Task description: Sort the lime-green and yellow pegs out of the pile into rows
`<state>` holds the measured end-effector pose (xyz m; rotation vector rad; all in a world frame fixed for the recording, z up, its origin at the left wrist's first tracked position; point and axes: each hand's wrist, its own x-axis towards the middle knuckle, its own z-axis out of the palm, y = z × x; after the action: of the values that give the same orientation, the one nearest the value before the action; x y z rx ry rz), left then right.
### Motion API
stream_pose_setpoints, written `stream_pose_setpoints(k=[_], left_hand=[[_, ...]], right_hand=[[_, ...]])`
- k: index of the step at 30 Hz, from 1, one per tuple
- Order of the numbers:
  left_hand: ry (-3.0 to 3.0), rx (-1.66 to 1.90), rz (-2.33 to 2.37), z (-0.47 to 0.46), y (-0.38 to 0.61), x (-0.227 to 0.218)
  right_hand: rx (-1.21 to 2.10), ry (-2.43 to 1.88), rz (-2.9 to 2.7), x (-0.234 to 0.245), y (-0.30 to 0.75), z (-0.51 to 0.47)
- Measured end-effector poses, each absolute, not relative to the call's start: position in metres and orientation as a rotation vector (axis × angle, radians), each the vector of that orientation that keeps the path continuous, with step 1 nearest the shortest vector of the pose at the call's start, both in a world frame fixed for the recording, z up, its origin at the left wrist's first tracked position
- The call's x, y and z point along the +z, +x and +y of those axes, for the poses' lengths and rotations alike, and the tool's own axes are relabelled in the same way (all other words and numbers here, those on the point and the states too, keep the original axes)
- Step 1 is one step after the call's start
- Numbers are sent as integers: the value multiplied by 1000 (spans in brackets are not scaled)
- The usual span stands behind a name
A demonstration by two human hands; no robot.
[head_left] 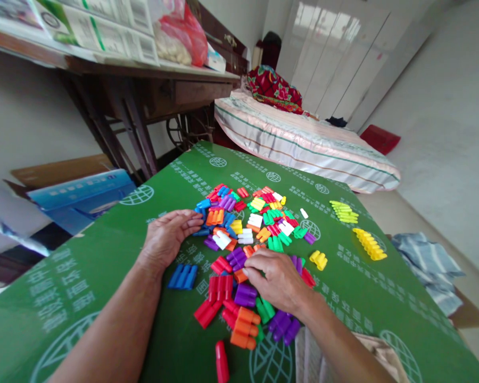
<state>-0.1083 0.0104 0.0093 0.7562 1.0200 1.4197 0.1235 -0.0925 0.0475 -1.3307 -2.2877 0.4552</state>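
Observation:
A heap of small coloured plastic pieces [255,223] in red, orange, purple, blue, green, yellow and white lies on a green printed table cover [104,266]. My left hand [168,234] rests palm down at the heap's left edge, fingers stretched toward blue and orange pieces, holding nothing. My right hand [277,276] lies over the near side of the heap, fingers curled down onto purple and orange pieces; what they pinch is hidden. A joined blue block [182,276] sits between my arms. A red block [219,290] lies beside it.
Two rows of joined yellow pieces [369,243] and yellow-green pieces [344,211] lie at the right of the cover. A bed [303,143] stands behind the table, a dark wooden desk [151,90] at back left. Folded cloth [431,266] lies on the floor to the right.

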Motion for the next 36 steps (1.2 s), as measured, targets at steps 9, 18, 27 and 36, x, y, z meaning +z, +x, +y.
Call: stream_pose_setpoints(k=[9,18,27,36], left_hand=[[752,1435,1039,6,-107,9],[761,1420,1033,6,-109,7],[757,1413,1032,4,-110,7],[750,1405,1046,5,-110,10]], right_hand=[[474,-1376,-2267,42,128,-90],[452,-1385,-2143,35,142,-77],[152,-1629,-2107,31,157,-15],[8,-1929,-2330,35,140,47]])
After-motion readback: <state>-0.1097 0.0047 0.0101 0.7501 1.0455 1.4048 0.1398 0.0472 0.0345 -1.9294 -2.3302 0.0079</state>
